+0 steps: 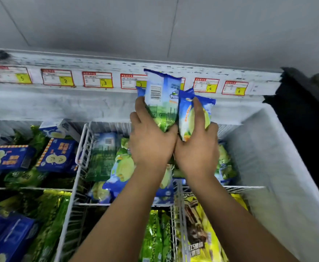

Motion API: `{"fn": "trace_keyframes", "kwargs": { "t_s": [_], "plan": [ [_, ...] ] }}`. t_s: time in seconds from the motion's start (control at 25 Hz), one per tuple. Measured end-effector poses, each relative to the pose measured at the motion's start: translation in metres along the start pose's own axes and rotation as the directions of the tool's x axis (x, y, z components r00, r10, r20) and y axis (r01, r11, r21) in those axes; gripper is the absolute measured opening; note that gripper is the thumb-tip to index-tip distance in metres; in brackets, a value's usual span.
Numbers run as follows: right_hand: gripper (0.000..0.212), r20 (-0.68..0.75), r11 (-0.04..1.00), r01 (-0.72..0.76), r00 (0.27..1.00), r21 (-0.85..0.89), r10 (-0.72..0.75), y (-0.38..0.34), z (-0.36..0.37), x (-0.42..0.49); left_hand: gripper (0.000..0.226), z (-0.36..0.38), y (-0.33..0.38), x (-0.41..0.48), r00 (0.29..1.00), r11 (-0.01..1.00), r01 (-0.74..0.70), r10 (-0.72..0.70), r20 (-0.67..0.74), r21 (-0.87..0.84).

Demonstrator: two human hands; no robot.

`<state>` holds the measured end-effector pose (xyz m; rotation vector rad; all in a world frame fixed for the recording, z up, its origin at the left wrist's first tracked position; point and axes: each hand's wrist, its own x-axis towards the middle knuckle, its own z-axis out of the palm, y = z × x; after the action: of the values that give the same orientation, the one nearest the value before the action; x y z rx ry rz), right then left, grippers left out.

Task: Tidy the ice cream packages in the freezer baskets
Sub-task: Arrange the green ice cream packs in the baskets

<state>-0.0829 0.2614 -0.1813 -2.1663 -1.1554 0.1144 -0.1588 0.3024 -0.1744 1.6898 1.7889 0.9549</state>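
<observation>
Two bare hands raised over the rear right wire basket (83,144) of an open chest freezer (279,157), wrists touching. Left hand (151,142): fingers curled round a blue-and-green ice cream package (161,95), held upright, barcode side to the camera. Right hand (198,148): thumb and fingers wrapped round a second package (184,115) of the same kind, picture side out, tilted a little to the right, touching the first. Both packages lifted clear of the basket, level with the freezer's back rim. Beneath the hands, more matching packages (121,167) heaped loosely at mixed angles in that basket, most face up, one back up. Left rear section: dark blue boxes (56,154) lying on green wrappers. Near centre: glossy green wrappers (155,235). Near right: yellow wrappers (198,233) with a brown picture. White wire dividers between all sections. Inner freezer walls white and thickly frosted, heaviest along the back. Back rim white, paint chipped and streaked. Along it, a row of red-bordered price tags (97,79) with yellow squares reading 5, 2, 3, 3, 4, 6, one partly hidden behind the held packages. Behind the freezer, a plain grey panelled wall (98,25) with thin seams. Dark shape (306,110) at the right edge, too blurred to identify.
</observation>
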Motion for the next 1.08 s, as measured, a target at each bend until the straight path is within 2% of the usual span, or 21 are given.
{"fn": "trace_keyframes", "kwargs": {
  "t_s": [0.12,0.28,0.48,0.52,0.6,0.68,0.72,0.8,0.88,1.0,1.08],
  "plan": [
    [0.074,0.048,0.986,-0.16,0.986,0.041,0.158,0.059,-0.038,0.029,0.092,0.052,0.046,-0.028,0.989,1.0,-0.009,0.011,0.149,-0.015],
    [0.072,0.234,0.959,-0.28,0.93,-0.048,0.284,0.139,-0.033,0.039,0.088,0.131,0.046,-0.06,0.934,0.997,0.045,-0.066,0.351,0.068],
    [0.077,0.366,0.936,-0.323,0.862,-0.139,0.351,0.205,0.021,0.057,0.076,0.207,0.004,-0.062,0.867,0.955,0.267,-0.297,0.4,0.129],
    [0.079,0.398,0.928,-0.327,0.839,-0.178,0.371,0.216,0.033,0.06,0.073,0.217,-0.005,-0.061,0.845,0.946,0.281,-0.324,0.426,0.162],
    [0.084,0.506,0.875,-0.351,0.716,-0.334,0.481,0.235,0.054,0.063,0.068,0.236,-0.02,-0.063,0.771,0.906,0.287,-0.411,0.487,0.31],
    [0.09,0.58,0.829,-0.298,0.602,-0.474,0.548,0.243,0.065,0.063,0.072,0.246,-0.028,-0.061,0.721,0.845,0.326,-0.513,0.467,0.425],
    [0.089,0.588,0.827,-0.254,0.6,-0.502,0.542,0.244,0.067,0.062,0.077,0.245,-0.03,-0.06,0.729,0.827,0.331,-0.53,0.433,0.455],
    [0.079,0.53,0.838,-0.179,0.702,-0.515,0.476,0.246,0.067,0.062,0.084,0.236,-0.034,-0.055,0.772,0.829,0.319,-0.509,0.382,0.46],
    [0.073,0.46,0.811,-0.105,0.778,-0.576,0.428,0.251,0.063,0.066,0.087,0.227,-0.039,-0.051,0.76,0.815,0.361,-0.539,0.363,0.454],
    [0.077,0.532,0.749,0.137,0.786,-0.648,0.316,0.25,0.059,0.065,0.088,0.222,-0.043,-0.056,0.691,0.754,0.434,-0.63,0.355,0.492],
    [0.077,0.633,0.797,0.216,0.733,-0.564,0.25,0.247,0.059,0.061,0.092,0.221,-0.033,-0.059,0.689,0.748,0.431,-0.634,0.351,0.505]
  ]
}}
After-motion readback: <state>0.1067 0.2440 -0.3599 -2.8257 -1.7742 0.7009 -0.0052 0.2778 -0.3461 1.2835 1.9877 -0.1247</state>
